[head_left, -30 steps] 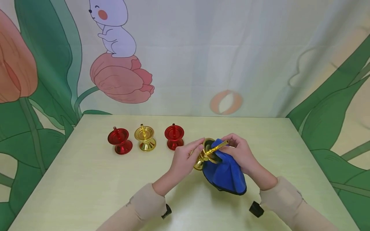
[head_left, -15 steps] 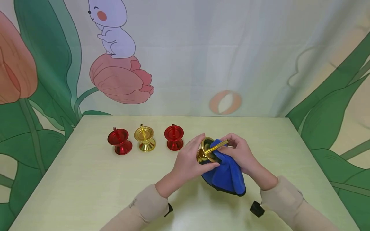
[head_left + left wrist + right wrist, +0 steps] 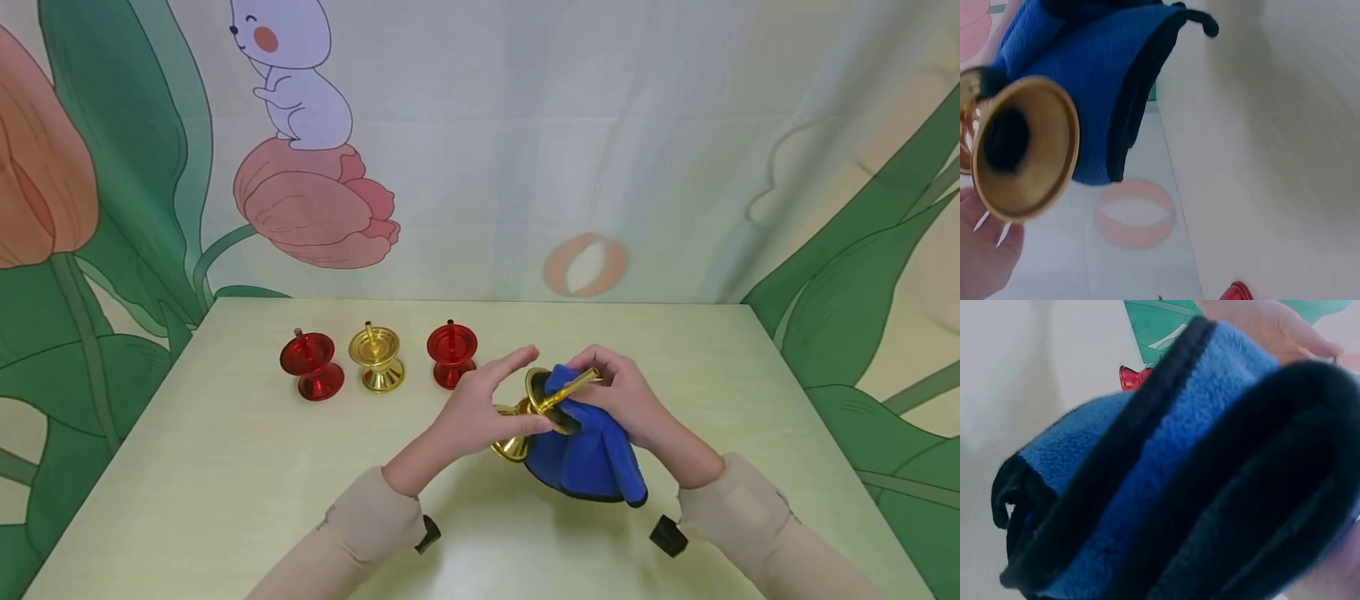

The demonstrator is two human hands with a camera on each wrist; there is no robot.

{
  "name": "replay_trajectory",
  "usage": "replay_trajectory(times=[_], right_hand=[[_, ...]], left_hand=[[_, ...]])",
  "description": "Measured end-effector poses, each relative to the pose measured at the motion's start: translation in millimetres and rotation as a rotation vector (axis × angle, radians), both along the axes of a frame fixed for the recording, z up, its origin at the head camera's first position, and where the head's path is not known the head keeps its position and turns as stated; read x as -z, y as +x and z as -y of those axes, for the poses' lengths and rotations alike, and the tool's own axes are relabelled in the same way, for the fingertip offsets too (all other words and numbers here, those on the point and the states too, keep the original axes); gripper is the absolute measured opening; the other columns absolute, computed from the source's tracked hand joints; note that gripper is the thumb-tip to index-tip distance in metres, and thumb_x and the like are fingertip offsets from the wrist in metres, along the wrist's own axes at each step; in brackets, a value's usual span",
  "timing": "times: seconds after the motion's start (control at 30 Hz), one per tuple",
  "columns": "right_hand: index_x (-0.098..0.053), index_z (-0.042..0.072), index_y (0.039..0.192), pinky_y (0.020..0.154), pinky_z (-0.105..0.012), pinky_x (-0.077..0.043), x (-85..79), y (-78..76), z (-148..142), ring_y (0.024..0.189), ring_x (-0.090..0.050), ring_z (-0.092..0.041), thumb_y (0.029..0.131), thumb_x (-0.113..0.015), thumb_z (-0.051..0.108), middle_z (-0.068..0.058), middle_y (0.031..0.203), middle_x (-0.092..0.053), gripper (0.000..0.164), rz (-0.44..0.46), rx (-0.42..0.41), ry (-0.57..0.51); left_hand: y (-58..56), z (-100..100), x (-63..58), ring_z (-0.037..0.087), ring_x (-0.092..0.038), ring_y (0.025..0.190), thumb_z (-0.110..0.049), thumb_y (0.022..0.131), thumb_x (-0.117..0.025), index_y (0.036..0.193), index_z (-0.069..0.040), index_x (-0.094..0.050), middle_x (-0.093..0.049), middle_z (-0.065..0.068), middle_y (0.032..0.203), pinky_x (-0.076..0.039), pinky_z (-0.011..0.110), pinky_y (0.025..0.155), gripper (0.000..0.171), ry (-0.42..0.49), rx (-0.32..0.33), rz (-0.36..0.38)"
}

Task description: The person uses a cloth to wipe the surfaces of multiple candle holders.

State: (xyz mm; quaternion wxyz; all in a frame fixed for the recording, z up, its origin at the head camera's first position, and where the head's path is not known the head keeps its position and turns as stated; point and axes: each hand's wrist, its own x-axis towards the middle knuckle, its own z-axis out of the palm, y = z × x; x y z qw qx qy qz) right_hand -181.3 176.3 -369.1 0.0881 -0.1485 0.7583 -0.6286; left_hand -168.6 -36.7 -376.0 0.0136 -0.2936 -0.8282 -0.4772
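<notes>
A gold candle holder (image 3: 513, 448) is tilted above the table, its spike pointing up and right, its cup partly covered by a blue cloth (image 3: 592, 462). My right hand (image 3: 628, 402) pinches the cloth against the cup's rim. On the other side, my left hand (image 3: 476, 410) has its fingers spread around the holder, the thumb crossing in front by the cup. The left wrist view shows the holder's hollow round base (image 3: 1041, 156) facing the camera, with fingers behind it. Dark-edged cloth folds (image 3: 1166, 456) fill the right wrist view and hide most of the right hand.
A red candle holder (image 3: 320, 382), a gold candle holder (image 3: 382, 380) and another red one (image 3: 452, 367) stand upright in a row at the back left of the pale table (image 3: 225, 483). A printed curtain (image 3: 480, 150) hangs behind the table.
My left hand has gone from gripping the holder by its cup to spread fingers. The holder's base now shows lower left. My right hand keeps its pinch on the cloth with little movement.
</notes>
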Motion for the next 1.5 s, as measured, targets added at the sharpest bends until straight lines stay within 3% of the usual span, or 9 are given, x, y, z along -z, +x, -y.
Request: replay_trajectory(times=[0.1, 0.23, 0.4, 0.53, 0.73, 0.9, 1.17, 1.37, 1.5], right_hand=[[-0.057, 0.014, 0.089, 0.066, -0.023, -0.052, 0.7, -2.1, 0.8, 0.070, -0.061, -0.011, 0.080, -0.062, 0.007, 0.004, 0.083, -0.059, 0.012, 0.021, 0.076, -0.016], [-0.057, 0.013, 0.088, 0.063, -0.022, -0.051, 2.3, -3.6, 3.9, 0.071, -0.056, -0.010, 0.079, -0.063, 0.008, 0.005, 0.078, -0.058, 0.012, 0.028, 0.174, -0.016], [-0.054, 0.000, 0.094, 0.061, -0.021, -0.050, 4.1, -0.7, 9.2, 0.071, -0.053, -0.010, 0.078, -0.061, 0.003, 0.004, 0.077, -0.057, 0.018, 0.040, 0.237, -0.009], [-0.052, -0.005, 0.097, 0.061, -0.022, -0.051, 4.4, 3.3, 14.6, 0.071, -0.055, -0.010, 0.079, -0.061, 0.004, 0.000, 0.080, -0.058, 0.022, 0.041, 0.238, -0.003], [-0.051, -0.004, 0.096, 0.060, -0.024, -0.052, 4.6, 5.7, 16.5, 0.067, -0.061, -0.010, 0.079, -0.061, 0.004, -0.002, 0.083, -0.058, 0.021, 0.059, 0.221, -0.022], [-0.051, -0.004, 0.098, 0.061, -0.024, -0.053, 5.7, 5.2, 11.1, 0.064, -0.063, -0.010, 0.079, -0.061, 0.002, 0.001, 0.086, -0.054, 0.022, 0.026, 0.163, -0.006], [-0.056, -0.001, 0.099, 0.063, -0.022, -0.050, 8.7, 1.8, 5.3, 0.065, -0.056, -0.013, 0.078, -0.064, 0.005, -0.009, 0.090, -0.058, 0.023, -0.141, 0.133, 0.151], [-0.055, 0.000, 0.102, 0.067, -0.020, -0.049, 9.6, -0.8, 6.3, 0.072, -0.057, -0.009, 0.081, -0.062, 0.010, -0.016, 0.098, -0.059, 0.024, -0.188, 0.182, 0.151], [-0.052, 0.000, 0.110, 0.069, -0.016, -0.049, 6.9, -3.4, 4.5, 0.076, -0.059, -0.004, 0.082, -0.061, 0.010, -0.004, 0.096, -0.059, 0.031, -0.161, 0.258, 0.069]], left_hand=[[3.1, -4.4, 4.6, 0.014, -0.045, 0.121, -0.047, 0.077, -0.058, 0.131, -0.014, -0.044, -0.049, 0.002, 0.130, -0.041, 0.036, 0.096, 0.064, 0.050, -0.074, -0.181], [8.9, -12.3, 8.0, 0.021, -0.040, 0.125, -0.039, 0.092, -0.038, 0.133, -0.001, -0.037, -0.042, 0.011, 0.135, -0.038, 0.035, 0.099, 0.056, -0.101, -0.131, -0.387], [17.2, -22.8, 8.0, 0.025, -0.029, 0.131, -0.042, 0.086, -0.050, 0.138, 0.005, -0.020, -0.028, 0.015, 0.143, -0.033, 0.037, 0.102, 0.076, -0.280, -0.187, -0.369], [20.3, -29.2, 10.2, 0.025, -0.034, 0.129, -0.046, 0.073, -0.066, 0.137, 0.005, -0.023, -0.034, 0.015, 0.140, -0.039, 0.035, 0.098, 0.093, -0.251, -0.276, -0.386], [19.3, -31.1, 10.7, 0.022, -0.048, 0.118, -0.041, 0.067, -0.073, 0.130, 0.004, -0.037, -0.049, 0.014, 0.128, -0.046, 0.032, 0.089, 0.086, -0.174, -0.319, -0.492], [16.7, -25.1, 7.4, 0.018, -0.052, 0.113, -0.042, 0.064, -0.075, 0.129, -0.001, -0.041, -0.054, 0.010, 0.124, -0.047, 0.027, 0.088, 0.084, -0.127, -0.243, -0.408], [13.3, -19.8, 6.7, 0.014, -0.055, 0.107, -0.043, 0.066, -0.074, 0.131, -0.010, -0.042, -0.056, 0.003, 0.123, -0.050, 0.025, 0.078, 0.080, -0.041, -0.133, -0.129], [12.8, -19.5, 10.5, 0.009, -0.057, 0.097, -0.042, 0.066, -0.074, 0.131, -0.012, -0.043, -0.055, -0.003, 0.123, -0.045, 0.018, 0.055, 0.079, 0.057, -0.146, 0.022], [12.2, -18.8, 13.2, 0.010, -0.056, 0.100, -0.042, 0.067, -0.073, 0.133, -0.015, -0.041, -0.055, -0.004, 0.123, -0.050, 0.021, 0.069, 0.078, 0.170, -0.189, 0.115]])
